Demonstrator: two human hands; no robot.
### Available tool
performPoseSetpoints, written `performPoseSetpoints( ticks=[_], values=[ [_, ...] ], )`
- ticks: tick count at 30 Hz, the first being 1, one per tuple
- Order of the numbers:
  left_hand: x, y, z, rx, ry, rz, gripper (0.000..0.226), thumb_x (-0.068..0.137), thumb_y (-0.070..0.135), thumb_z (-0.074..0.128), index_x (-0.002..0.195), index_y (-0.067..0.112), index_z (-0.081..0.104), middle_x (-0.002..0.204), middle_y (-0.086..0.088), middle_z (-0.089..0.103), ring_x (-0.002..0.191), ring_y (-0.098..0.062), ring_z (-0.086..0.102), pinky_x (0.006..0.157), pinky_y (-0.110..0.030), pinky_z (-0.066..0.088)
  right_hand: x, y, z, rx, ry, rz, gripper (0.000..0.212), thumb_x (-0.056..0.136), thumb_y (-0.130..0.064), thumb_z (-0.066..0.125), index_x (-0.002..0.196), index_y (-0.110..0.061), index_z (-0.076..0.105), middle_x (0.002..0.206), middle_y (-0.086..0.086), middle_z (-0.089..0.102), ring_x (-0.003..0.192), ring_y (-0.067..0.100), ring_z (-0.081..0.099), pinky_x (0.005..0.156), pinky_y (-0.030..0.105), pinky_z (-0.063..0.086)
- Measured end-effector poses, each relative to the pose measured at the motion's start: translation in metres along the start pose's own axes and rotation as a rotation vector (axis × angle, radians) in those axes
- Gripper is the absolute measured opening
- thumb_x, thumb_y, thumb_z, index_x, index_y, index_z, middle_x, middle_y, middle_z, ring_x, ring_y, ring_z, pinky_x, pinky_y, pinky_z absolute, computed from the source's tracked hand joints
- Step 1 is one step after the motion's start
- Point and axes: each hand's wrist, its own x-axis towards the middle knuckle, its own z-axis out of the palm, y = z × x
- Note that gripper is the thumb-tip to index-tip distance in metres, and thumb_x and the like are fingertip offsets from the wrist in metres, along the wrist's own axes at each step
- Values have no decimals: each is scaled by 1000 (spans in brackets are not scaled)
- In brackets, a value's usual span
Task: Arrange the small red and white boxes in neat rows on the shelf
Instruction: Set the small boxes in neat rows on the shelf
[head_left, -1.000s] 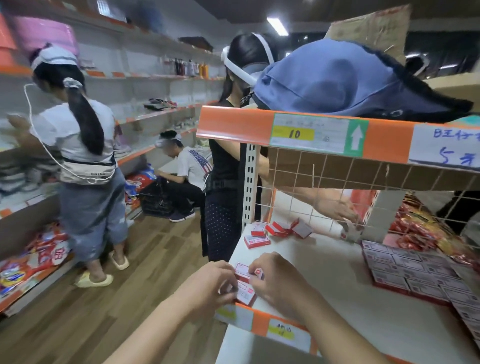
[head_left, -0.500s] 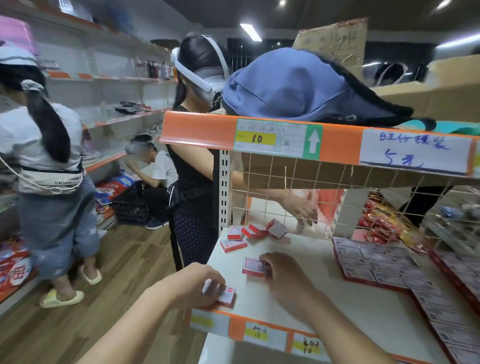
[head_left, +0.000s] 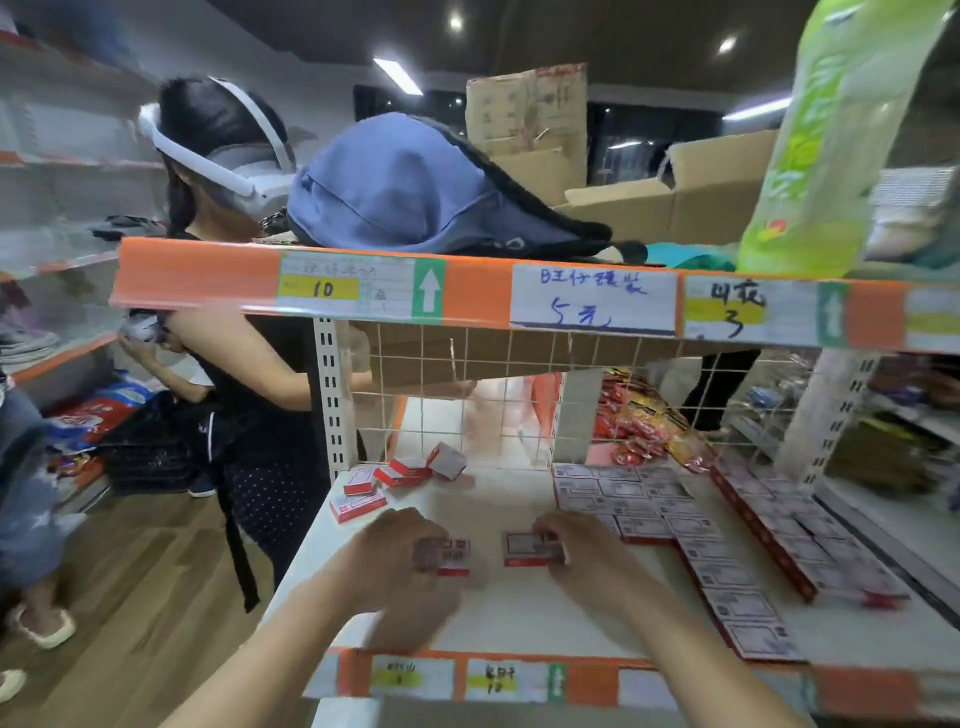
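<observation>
Both forearms enter from the bottom edge and reach forward over the white shelf (head_left: 519, 613), palms down. The left hand (head_left: 400, 551) is curled, knuckles up, its fingers closed around a small red and white box (head_left: 453, 557) that lies flat on the shelf surface; motion blur obscures the exact finger placement. The right hand (head_left: 582, 551) is likewise curled, with thumb and fingertips pinching the right end of a second box (head_left: 524, 549), which also lies flat. The two boxes sit near each other at the shelf's centre, with a gap between them.

To the right, the arranged boxes (head_left: 644, 512) lie flat in touching rows that extend toward the front right corner. At the rear left, the loose boxes (head_left: 395, 478) form an untidy group near the wire mesh back (head_left: 493, 410); one is tilted on edge.

On the upper shelf (head_left: 208, 280), a blue bag (head_left: 405, 192) rests above the orange price strip.
</observation>
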Motion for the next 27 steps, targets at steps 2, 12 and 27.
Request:
performPoseSetpoints(
  ticks=[2,12,27],
  values=[
    [14,20,6,-13,-13,19,25,82,27,64,107,25,65,106,5,62,95,-14,57,82,-23,44,-13,18,-10,-5,5,37,38,83,-11,53,120,-20,58,119,-2,59,113,18,54,85,24,41],
    [69,99,49,-79,-44,177,14,76,18,64,90,19,64,90,13,63,83,3,57,70,-14,42,-61,102,-43,3,86,133,39,82,-9,51,118,-20,60,118,-3,61,110,15,55,88,24,43],
    [109,125,105,-173,32,46,25,81,15,68,105,22,68,116,6,51,107,-12,54,85,-10,37,-35,149,-23,-43,75,28,39,82,-10,55,118,-22,60,126,-8,56,121,14,45,99,34,41]
  ],
)
